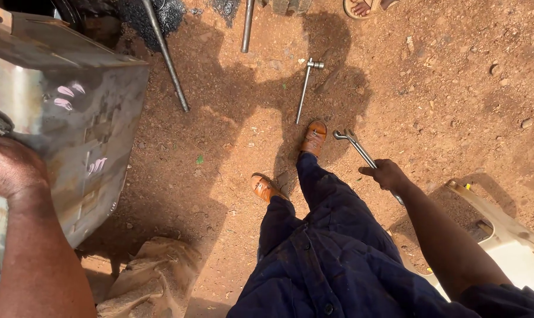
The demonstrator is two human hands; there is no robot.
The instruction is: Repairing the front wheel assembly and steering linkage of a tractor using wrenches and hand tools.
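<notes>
A big grey metal box (73,129) stands on the red dirt ground (443,76) at the left edge, and the left hand (11,168) rests flat on its top – grip open, holding nothing. The right hand (387,175) is closed round a long spanner (361,152), jaw end just beside the forward sandal (314,138) – another bar tool (305,88) lies beyond it

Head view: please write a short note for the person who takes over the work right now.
Right hand: closed on a metal wrench, open jaw end pointing forward above the dirt.
Left hand: resting on the upper side of a large grey metal box.
A socket wrench and a long steel rod lie on the ground ahead of the sandals.
The wrench touches no part yet.
</notes>
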